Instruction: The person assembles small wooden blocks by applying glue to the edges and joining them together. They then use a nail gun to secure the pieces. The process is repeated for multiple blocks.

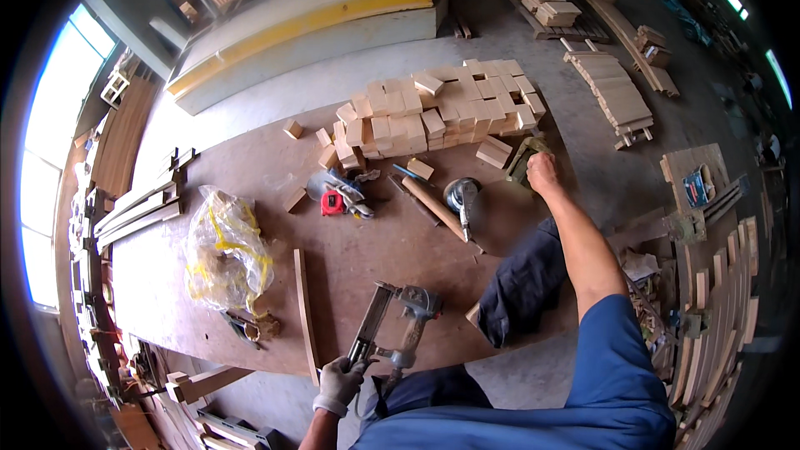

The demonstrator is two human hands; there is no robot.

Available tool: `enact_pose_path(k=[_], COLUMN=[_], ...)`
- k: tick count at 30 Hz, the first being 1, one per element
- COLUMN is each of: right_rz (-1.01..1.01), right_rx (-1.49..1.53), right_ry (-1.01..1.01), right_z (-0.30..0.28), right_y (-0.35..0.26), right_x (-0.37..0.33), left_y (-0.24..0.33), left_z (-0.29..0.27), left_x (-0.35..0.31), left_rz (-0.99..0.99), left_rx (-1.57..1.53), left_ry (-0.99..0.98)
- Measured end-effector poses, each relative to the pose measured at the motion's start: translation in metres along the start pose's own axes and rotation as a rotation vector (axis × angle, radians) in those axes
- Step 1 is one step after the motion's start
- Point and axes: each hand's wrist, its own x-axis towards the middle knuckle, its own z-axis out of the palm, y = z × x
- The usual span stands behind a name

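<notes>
My left hand (340, 383), in a pale work glove, is closed round the magazine end of a pneumatic nail gun (408, 325) at the table's near edge. The gun's grey and dark body tilts up over the tabletop. My right hand (543, 173) is bare and stretched out to the far right of the table. Its fingers are curled in at an olive-green item (523, 158) beside the wood blocks; what exactly they pinch is hidden. Left of that arm, a dark blue cloth (527, 283) lies over the table's edge.
Pale wood blocks (400, 129) are heaped at the table's back. Nearer lie a red tape measure (332, 203), a round metal-topped tool (462, 196), a wooden rod (433, 208), a clear plastic bag (225, 242) and a wood strip (306, 312). Stacked slats (608, 87) stand beyond, right.
</notes>
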Motion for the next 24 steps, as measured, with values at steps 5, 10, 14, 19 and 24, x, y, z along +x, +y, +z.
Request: enact_pose_path(k=[5,10,14,19,24], right_rz=[-0.366,-0.575,-0.695,-0.746,-0.753], right_rx=[-0.547,-0.643,-0.732,-0.851,-0.910], right_ry=[-0.353,-0.454,-0.577,-0.669,-0.763], right_z=[-0.044,-0.048,-0.049,-0.039,-0.057], right_y=[-0.059,-0.056,-0.061,-0.060,-0.089], right_x=[-0.009,-0.002,0.000,0.006,0.003], left_y=[0.003,0.009,0.021,0.012,0.007], left_z=[0.001,0.001,-0.001,0.001,0.003], left_x=[-0.016,-0.013,-0.020,-0.016,-0.016], left_rz=[-0.085,-0.084,-0.098,-0.095,-0.091], left_rx=[-0.047,-0.042,-0.049,-0.065,-0.083], left_ry=[0.035,0.010,0.011,0.012,0.011])
